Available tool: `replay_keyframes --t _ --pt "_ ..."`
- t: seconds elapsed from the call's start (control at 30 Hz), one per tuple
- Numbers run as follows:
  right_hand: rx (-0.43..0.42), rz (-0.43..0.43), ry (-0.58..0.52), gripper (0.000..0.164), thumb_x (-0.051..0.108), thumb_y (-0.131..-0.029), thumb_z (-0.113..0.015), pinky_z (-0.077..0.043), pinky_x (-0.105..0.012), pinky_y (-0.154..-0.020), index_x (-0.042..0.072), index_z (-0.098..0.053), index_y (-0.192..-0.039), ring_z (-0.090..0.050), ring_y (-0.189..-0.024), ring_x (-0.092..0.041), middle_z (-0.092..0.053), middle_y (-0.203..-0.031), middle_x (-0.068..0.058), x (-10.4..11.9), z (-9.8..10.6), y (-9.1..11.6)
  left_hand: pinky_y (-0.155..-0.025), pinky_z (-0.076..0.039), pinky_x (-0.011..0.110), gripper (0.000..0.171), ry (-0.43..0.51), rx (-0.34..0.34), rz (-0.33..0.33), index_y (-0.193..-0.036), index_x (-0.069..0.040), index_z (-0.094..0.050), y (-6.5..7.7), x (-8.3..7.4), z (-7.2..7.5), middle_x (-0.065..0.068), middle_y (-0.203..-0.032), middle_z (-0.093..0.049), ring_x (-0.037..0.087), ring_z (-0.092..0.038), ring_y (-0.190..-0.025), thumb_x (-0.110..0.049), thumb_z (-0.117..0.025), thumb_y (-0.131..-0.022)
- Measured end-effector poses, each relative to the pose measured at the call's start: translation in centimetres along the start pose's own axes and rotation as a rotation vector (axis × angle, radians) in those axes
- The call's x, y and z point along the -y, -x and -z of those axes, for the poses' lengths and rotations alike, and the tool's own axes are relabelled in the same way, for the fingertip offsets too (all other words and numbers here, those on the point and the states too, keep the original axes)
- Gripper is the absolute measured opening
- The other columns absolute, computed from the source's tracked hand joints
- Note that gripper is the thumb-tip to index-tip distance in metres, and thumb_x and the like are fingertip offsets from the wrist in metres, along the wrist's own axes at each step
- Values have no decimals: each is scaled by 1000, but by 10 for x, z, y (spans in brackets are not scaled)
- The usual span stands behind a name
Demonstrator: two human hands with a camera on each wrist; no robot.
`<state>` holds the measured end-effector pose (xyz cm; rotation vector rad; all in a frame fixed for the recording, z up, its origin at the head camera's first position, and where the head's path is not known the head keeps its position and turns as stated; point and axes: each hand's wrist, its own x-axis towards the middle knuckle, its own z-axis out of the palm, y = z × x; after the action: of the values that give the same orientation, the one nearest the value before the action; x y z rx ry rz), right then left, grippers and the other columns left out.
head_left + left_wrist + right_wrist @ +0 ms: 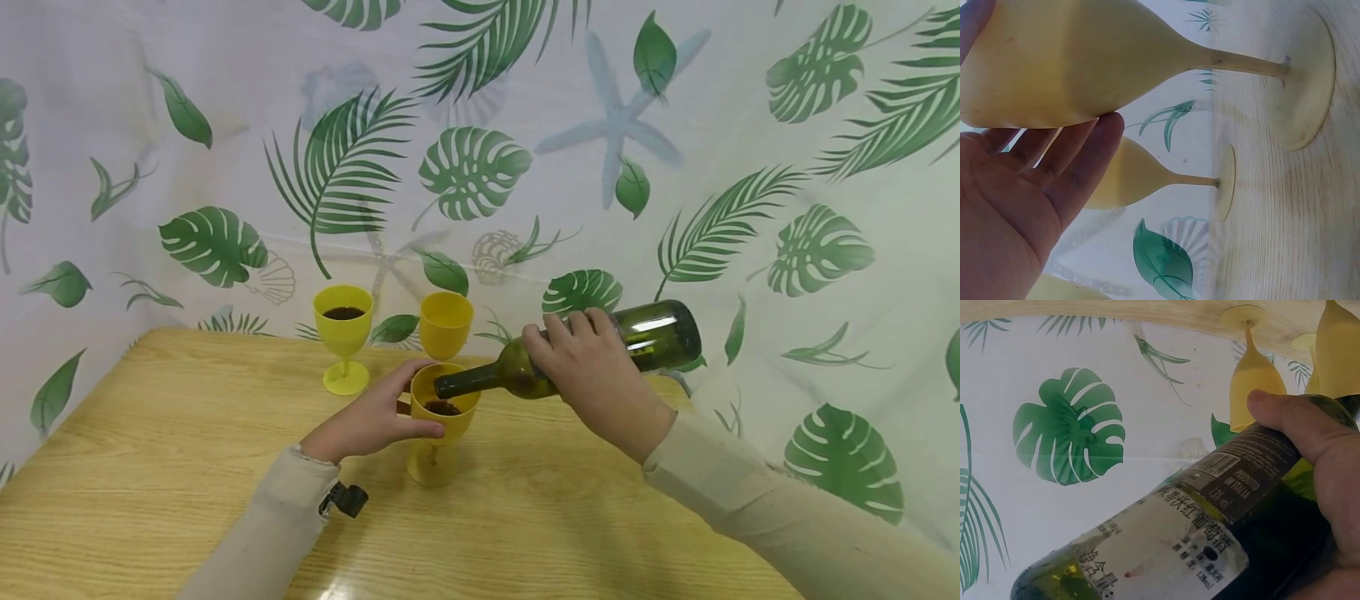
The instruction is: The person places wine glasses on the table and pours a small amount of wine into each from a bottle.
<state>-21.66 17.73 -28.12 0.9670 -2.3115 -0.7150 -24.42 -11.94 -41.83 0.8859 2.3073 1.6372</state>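
A green wine bottle (652, 335) lies tilted in my right hand (600, 375), its neck pointing left and its mouth just inside a yellow goblet (450, 427). Dark liquid shows in that goblet. My left hand (375, 417) holds the goblet's bowl, thumb in front and fingers behind, while the foot stands on the table. The left wrist view shows the fingers against the goblet's bowl (1104, 56). In the right wrist view, fingers and thumb wrap the bottle (1191, 531), which bears a white and a dark printed label.
Behind the held goblet stands another yellow goblet (446, 323); its inside shows no dark liquid. A brighter yellow goblet (345, 333) with dark liquid stands at the back left. The wooden table (187, 467) meets a leaf-patterned curtain (480, 100) at its back edge.
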Motion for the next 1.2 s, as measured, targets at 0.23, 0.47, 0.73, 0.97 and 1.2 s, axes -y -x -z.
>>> replay_keyframes --t 0.23,0.47,0.73,0.97,1.2 --pt "25 -8 -30 53 16 -85 -84 -51 -51 -94 7 -50 -125 -62 -95 -36 -59 -107 -14 0 1 1 -108 -48 51 80 3 0 8 -155 -26 -39 1 -2 0 1 -148 -50 26 -52 -132 -30 -84 -89" --pt "44 -11 -30 59 20 -82 -87 -52 -51 -94 7 -49 -126 -62 -96 -36 -60 -109 -14 0 1 3 -108 -49 50 81 12 -1 6 -155 -26 -39 1 -2 0 1 -148 -50 25 -52 -132 -30 -85 -88" --pt "41 -5 -27 58 20 -83 -87 -51 -51 -94 7 -49 -124 -62 -97 -37 -58 -105 -13 -3 3 4 -109 -48 51 80 17 2 7 -155 -26 -38 1 -3 0 1 -148 -50 26 -52 -133 -30 -84 -89" --pt "26 8 -2 46 8 -89 -79 -50 -51 -92 7 -49 -124 -61 -93 -37 -59 -104 -13 -4 5 0 -108 -49 50 80 12 3 6 -155 -26 -39 1 -4 0 1 -148 -50 26 -52 -132 -30 -84 -89" --pt "44 26 43 42 1 -93 -73 -49 -50 -94 6 -50 -127 -61 -96 -38 -57 -104 -14 -2 7 -2 -107 -50 49 79 4 -2 2 -154 -26 -40 1 -4 -1 2 -147 -51 25 -53 -129 -30 -85 -89"
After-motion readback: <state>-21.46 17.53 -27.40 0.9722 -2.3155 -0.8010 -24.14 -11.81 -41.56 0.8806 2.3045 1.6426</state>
